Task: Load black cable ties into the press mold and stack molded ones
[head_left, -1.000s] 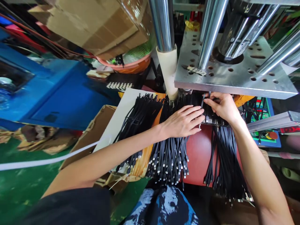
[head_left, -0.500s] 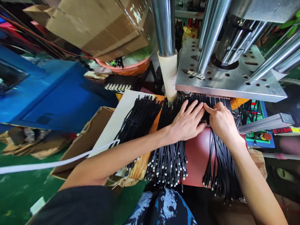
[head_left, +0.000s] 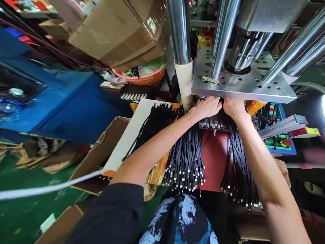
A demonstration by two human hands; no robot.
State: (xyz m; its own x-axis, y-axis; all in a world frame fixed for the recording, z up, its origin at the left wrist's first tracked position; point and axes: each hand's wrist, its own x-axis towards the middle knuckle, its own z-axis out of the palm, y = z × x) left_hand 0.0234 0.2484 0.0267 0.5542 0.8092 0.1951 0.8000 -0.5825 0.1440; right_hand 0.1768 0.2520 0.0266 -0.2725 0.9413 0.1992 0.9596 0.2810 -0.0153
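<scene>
My left hand (head_left: 208,107) reaches in under the front edge of the steel press plate (head_left: 241,90), its fingers bent and partly hidden. Close beside it, my right hand (head_left: 234,107) is also curled, with its fingertips out of sight. Both are at the far side of a dark metal mould block (head_left: 218,123), which has a row of small connectors along its front edge; what the fingers grip is hidden. Black cables with silver plugs (head_left: 186,162) hang in a bunch left of the red surface (head_left: 214,162). Another black cable bunch (head_left: 240,166) hangs at the right.
More black cables (head_left: 162,118) lie on a white board (head_left: 127,135) at the left. Steel columns (head_left: 179,34) rise around the press. A control panel with buttons (head_left: 280,142) and a metal bar (head_left: 284,126) stand right. An open carton (head_left: 101,149) is at the left.
Both hands have moved forward from the front of the mould to under the press plate, and their fingers have curled. The mould's front row of connectors is now uncovered. The view has shifted slightly.
</scene>
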